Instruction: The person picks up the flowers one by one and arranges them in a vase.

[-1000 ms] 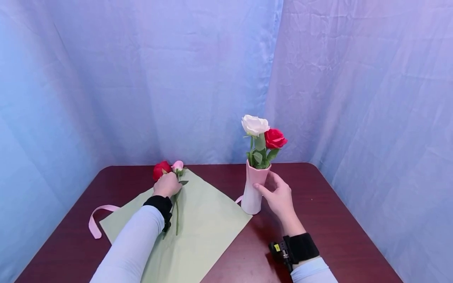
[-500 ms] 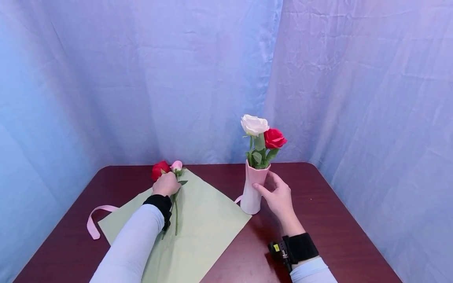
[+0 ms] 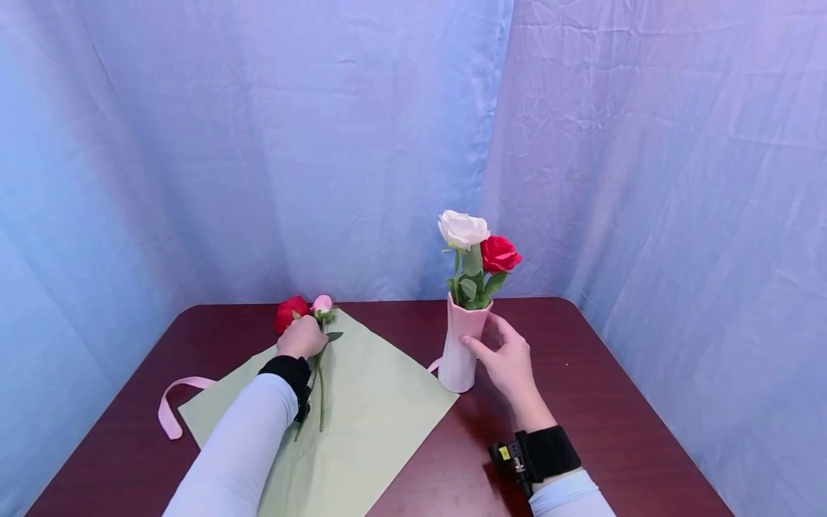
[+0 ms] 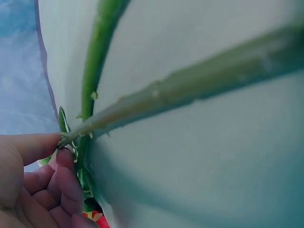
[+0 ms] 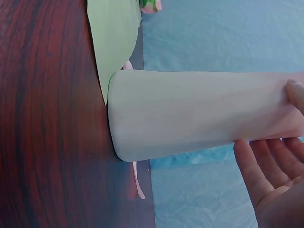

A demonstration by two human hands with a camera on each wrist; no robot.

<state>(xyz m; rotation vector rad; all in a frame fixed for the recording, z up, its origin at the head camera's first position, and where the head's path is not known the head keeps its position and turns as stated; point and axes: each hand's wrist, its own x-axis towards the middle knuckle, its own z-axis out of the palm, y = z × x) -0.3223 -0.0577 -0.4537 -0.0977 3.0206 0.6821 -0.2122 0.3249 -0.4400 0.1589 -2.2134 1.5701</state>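
My left hand [image 3: 301,337] is at the left of the table, thumb and forefinger pinching a green rose stem [image 4: 156,92]. A second stem [image 4: 97,57] crosses it in the left wrist view. Just beyond this hand lie a red rose [image 3: 292,314] and a pink rosebud [image 3: 322,304]; I cannot tell which bloom the pinched stem bears. My right hand [image 3: 510,359] grips a pink-and-white vase [image 3: 460,352] from its right side, thumb in front and fingers curling behind. The vase stands upright, with a white rose [image 3: 463,230] and a red rose [image 3: 500,253] in it.
Under the loose stems is a pale green wrapping sheet [image 3: 375,409], its right corner close to the vase's base. A pink ribbon [image 3: 169,413] sticks out beyond the sheet's left side. The dark wooden table [image 3: 607,431] has blue curtains [image 3: 362,143] behind it.
The view has shifted very slightly. Both hands keep their places, the left at the stem and the right at the vase.
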